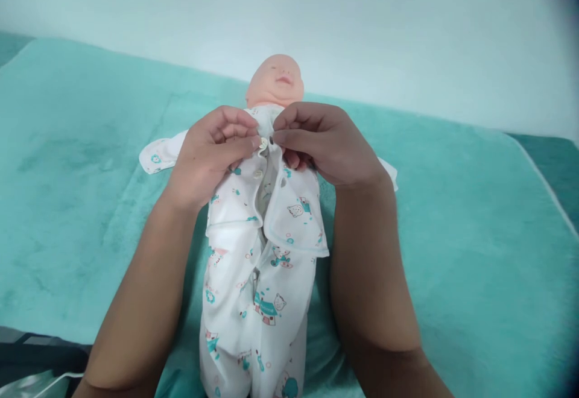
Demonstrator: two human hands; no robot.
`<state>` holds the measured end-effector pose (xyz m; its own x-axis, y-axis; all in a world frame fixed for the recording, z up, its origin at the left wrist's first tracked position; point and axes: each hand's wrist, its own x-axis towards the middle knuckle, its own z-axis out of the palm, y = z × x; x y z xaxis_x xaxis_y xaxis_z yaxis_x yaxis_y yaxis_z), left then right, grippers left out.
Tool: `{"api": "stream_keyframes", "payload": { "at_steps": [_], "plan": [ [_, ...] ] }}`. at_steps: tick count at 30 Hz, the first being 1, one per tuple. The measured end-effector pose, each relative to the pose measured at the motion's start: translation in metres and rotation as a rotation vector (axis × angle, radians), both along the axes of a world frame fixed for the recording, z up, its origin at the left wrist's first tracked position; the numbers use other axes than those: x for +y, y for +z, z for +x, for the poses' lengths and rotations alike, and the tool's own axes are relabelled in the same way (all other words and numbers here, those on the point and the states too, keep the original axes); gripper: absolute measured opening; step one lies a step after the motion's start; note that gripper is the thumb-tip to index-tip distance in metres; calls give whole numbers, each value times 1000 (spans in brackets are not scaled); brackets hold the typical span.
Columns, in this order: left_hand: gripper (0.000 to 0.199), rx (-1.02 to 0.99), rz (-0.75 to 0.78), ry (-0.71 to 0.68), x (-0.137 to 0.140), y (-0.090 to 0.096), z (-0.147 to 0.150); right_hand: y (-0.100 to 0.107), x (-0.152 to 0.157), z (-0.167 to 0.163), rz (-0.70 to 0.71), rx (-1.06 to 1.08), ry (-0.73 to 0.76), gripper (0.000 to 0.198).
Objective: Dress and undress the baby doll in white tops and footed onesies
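Note:
A baby doll (275,81) lies on its back, dressed in a white printed jacket (296,211) and matching trousers (271,325). At the chest, my left hand (217,151) pinches the jacket's left-hand edge by a pale button (263,143). A second button (258,174) sits lower on the same edge. Opposite, my right hand (321,142) pinches the other edge beside a buttonhole, its thumb close to the upper button. Below the hands the two front edges hang apart, showing the inside of the cloth. The jacket's left-hand sleeve (158,155) lies stretched out sideways.
A teal fleece blanket (461,235) spreads beneath the doll, with darker teal cloth (549,160) at the far right. A pale wall (407,42) rises behind. At the lower left corner are a dark object (40,356) and a white cord.

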<state>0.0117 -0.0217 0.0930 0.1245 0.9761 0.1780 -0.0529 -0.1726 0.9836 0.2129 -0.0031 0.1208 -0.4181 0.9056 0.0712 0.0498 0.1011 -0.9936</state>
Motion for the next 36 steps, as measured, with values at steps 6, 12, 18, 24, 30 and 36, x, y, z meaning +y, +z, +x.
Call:
{"api": "stream_keyframes", "payload": {
  "at_steps": [6,12,18,24,30,36],
  "plan": [
    [13,-5,16,-16,3,-4,-1,2,-1,0,9,-18,5,15],
    [13,-5,19,-15,2,-2,0,0,0,0,18,-21,-5,16],
    [13,2,16,-20,2,-2,1,0,0,-1,37,-9,-10,18],
    [10,24,19,-25,2,-2,0,4,-2,-1,23,-58,15,16],
    [19,33,29,-41,-3,4,3,6,-3,0,25,-74,50,20],
    [21,55,14,-18,-6,7,6,8,-4,-1,51,-120,46,22]
  ]
}}
